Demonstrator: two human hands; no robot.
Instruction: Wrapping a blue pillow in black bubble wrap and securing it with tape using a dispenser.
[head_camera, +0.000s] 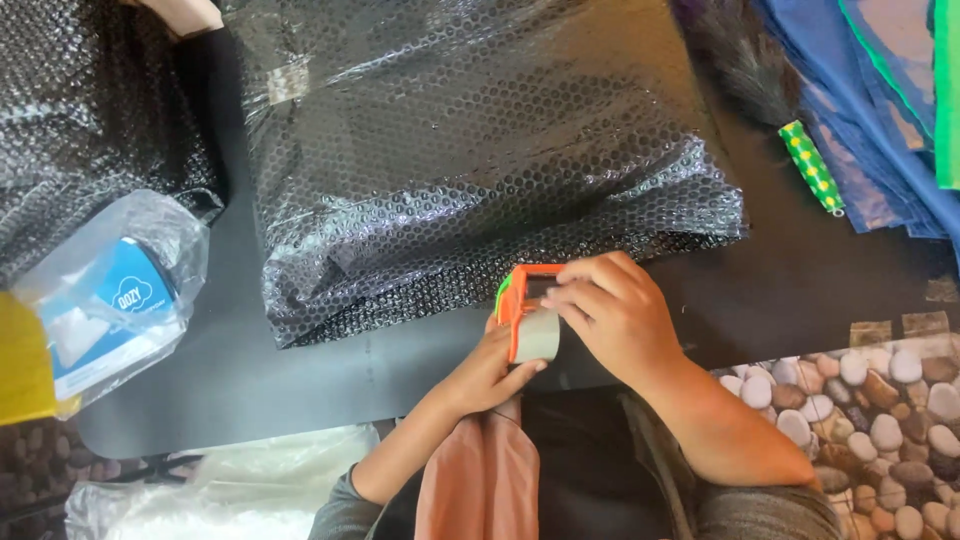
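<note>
Gripping from below, the left hand (490, 372) steadies the orange tape dispenser (530, 312) at the table's (300, 390) near edge, beside the bubble-wrapped parcel (470, 160). The tape end is pinched by the right hand's (615, 310) fingertips, kept taut for pulling.

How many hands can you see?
3. The left hand holds the orange tape dispenser from below at the table's near edge. The right hand rests on top of it. Part of another person's hand shows at the top left edge.
</note>
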